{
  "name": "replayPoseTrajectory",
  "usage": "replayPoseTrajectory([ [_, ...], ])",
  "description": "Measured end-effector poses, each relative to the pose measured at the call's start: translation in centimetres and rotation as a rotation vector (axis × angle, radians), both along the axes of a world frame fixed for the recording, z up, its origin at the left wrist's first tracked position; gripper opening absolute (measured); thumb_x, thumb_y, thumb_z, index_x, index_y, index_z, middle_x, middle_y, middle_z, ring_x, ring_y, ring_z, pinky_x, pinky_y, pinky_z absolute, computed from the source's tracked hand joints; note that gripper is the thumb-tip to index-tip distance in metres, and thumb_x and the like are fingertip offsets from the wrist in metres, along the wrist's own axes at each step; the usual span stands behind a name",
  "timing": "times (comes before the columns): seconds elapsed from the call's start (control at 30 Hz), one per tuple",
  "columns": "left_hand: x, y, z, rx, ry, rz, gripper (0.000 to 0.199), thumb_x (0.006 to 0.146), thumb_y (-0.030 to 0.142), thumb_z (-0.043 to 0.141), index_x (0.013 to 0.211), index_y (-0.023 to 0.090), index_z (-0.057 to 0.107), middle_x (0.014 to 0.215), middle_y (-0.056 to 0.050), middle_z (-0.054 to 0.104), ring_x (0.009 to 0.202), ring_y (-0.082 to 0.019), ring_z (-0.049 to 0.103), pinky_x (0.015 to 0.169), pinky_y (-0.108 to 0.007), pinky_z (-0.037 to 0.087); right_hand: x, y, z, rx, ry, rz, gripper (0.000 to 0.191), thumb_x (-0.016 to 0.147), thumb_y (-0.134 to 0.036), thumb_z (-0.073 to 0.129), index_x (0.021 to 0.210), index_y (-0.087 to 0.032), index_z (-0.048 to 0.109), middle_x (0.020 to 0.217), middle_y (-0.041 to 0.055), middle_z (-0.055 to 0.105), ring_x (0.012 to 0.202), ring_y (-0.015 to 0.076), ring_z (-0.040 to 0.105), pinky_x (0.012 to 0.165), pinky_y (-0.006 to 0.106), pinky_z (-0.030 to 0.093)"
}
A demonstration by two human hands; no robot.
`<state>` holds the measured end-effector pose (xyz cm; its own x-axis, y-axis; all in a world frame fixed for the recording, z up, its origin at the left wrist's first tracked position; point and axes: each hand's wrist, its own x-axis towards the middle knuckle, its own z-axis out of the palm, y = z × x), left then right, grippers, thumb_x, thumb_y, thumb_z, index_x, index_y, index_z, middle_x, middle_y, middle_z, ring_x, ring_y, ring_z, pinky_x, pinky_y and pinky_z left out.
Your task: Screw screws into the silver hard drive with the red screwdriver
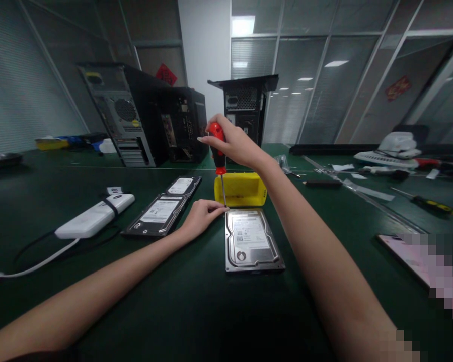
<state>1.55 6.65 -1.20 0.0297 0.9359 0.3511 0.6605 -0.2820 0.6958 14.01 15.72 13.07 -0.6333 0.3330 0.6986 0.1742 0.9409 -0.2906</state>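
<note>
Hard drive (pixel 249 246) lay at twelve o'clock, your right hand (pixel 234 143) gripping the screwdriver (pixel 219 160), your left hand (pixel 198 220) pinching near the tool's tip, seemingly for aim.

The left hand (pixel 200 219) and right hand (pixel 232 143) are bare, the forearms (pixel 312 234) slim.

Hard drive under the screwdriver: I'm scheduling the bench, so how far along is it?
Nothing clearly looks done: the hard drive has its cover on. In progress: the right hand holds the red screwdriver at its far left corner, the left hand beside the tip. If it's being opened, the cover is left; screws are too small to judge.
</note>
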Motion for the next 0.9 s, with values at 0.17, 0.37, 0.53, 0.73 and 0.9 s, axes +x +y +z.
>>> replayPoseTrajectory([
  [0.17,0.0,0.1,-0.1,0.009,0.022,0.006,0.027,0.084,0.036,0.059,0.086,0.017,0.077,0.086,-0.005,0.076,0.077,-0.023,0.069,0.071,-0.029,0.050,0.0,-0.2,0.1,-0.014,-0.008,0.011,0.026,0.090,-0.038,0.053,0.103,-0.017,0.043,0.086,0.0022,0.053,0.071,0.0130,0.047,0.073,0.027,0.037],
  [0.37,0.2,0.1,0.1,-0.020,-0.002,-0.003,0.026,0.083,0.034,0.059,0.085,0.015,0.076,0.080,-0.006,0.076,0.072,-0.022,0.068,0.065,-0.028,0.048,0.0,-0.7,0.4,-0.020,-0.016,0.031,0.025,0.089,-0.036,0.054,0.100,-0.016,0.042,0.086,0.0029,0.054,0.072,0.0128,0.046,0.073,0.026,0.037],
  [0.53,0.2,0.2,0.2,-0.052,-0.058,-0.016,0.025,0.082,0.034,0.060,0.086,0.015,0.076,0.082,-0.006,0.076,0.074,-0.022,0.067,0.065,-0.027,0.049,0.2,-0.5,0.4,-0.037,-0.033,0.022,0.026,0.089,-0.036,0.054,0.101,-0.016,0.042,0.088,0.0040,0.055,0.073,0.0132,0.047,0.073,0.026,0.037],
  [0.73,-0.2,0.6,-0.1,-0.123,-0.115,-0.042,0.030,0.083,0.038,0.060,0.089,0.013,0.075,0.082,-0.008,0.075,0.074,-0.020,0.066,0.066,-0.027,0.048,0.4,0.0,0.2,-0.026,-0.013,0.019,0.027,0.090,-0.037,0.054,0.102,-0.016,0.042,0.089,0.0028,0.052,0.073,0.0124,0.046,0.072,0.025,0.038],
  [0.9,-0.7,1.1,-0.6,-0.149,-0.178,-0.093,0.036,0.085,0.040,0.055,0.089,0.010,0.074,0.081,-0.010,0.073,0.074,-0.019,0.064,0.067,-0.027,0.049,0.2,0.6,0.0,0.004,-0.020,0.044,0.026,0.090,-0.037,0.053,0.102,-0.017,0.041,0.091,0.0028,0.051,0.075,0.0126,0.048,0.075,0.027,0.039],
])
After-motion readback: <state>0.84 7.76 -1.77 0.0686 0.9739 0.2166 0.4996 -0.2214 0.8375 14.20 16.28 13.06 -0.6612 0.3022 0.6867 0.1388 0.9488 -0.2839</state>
